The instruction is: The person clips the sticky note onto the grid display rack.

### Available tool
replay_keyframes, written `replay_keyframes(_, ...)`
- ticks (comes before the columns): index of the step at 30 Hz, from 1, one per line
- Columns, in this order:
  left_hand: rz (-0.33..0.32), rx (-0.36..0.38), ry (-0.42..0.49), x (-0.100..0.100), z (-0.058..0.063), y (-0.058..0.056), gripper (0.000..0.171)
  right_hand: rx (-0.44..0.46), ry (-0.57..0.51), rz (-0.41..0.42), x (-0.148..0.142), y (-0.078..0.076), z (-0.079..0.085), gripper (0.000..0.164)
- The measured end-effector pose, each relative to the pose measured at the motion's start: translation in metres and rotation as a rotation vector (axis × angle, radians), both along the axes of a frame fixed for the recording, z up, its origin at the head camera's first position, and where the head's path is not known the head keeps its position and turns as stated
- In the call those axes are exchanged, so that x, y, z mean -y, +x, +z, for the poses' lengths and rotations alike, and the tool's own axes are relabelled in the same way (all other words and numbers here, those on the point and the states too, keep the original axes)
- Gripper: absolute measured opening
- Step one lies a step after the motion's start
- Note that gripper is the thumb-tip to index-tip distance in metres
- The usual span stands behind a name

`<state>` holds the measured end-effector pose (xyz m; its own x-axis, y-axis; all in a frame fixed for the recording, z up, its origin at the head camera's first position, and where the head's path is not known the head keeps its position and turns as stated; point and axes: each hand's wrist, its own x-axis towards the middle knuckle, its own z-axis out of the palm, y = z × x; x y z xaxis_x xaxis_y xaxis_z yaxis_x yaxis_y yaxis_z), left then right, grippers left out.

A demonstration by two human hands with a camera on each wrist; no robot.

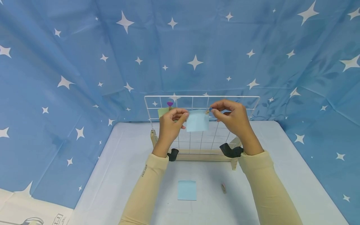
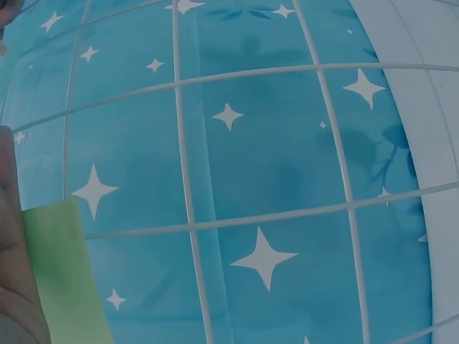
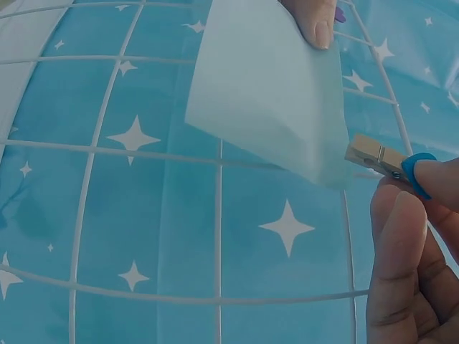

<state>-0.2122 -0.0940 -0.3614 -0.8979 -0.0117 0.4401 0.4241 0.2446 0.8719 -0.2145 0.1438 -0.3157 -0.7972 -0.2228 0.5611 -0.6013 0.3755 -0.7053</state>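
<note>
A light blue paper note (image 1: pixel 197 122) is up against a white wire grid (image 1: pixel 202 96). My left hand (image 1: pixel 172 123) pinches the note by its upper left corner; in the right wrist view its thumb (image 3: pixel 319 25) lies on the paper. With thumb and fingers, my right hand (image 1: pixel 232 115) pinches a small wooden clothespin (image 3: pixel 379 155) that has a blue decoration. The clothespin's tip is at the note's upper right corner; whether it grips the paper I cannot tell. Behind my left hand, a green note (image 2: pixel 61 272) hangs on the grid under a purple heart clip (image 1: pixel 170 104).
The grid stands in a wooden base (image 1: pixel 202 157) on a white-covered table (image 1: pixel 126 150). Nearer to me lie another blue note (image 1: pixel 187 190) and a loose wooden clothespin (image 1: pixel 223 188). A blue star-patterned cloth (image 1: pixel 157 40) hangs behind.
</note>
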Motion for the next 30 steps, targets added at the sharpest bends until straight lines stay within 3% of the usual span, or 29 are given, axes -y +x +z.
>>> replay_keyframes(9, 0.026, -0.021, 0.012, -0.003, -0.002, -0.002, 0.018, -0.115, -0.004, -0.036, 0.006, -0.003, -0.001, 0.010)
replay_keyframes(16, 0.036, -0.032, 0.032, -0.004, -0.003, -0.002, 0.018, -0.236, 0.054, -0.061, 0.014, -0.005, 0.002, 0.009)
replay_keyframes(30, 0.060, -0.073, 0.054, -0.010, -0.002, -0.005, 0.018, -0.255, 0.274, -0.137, 0.033, -0.006, 0.016, 0.006)
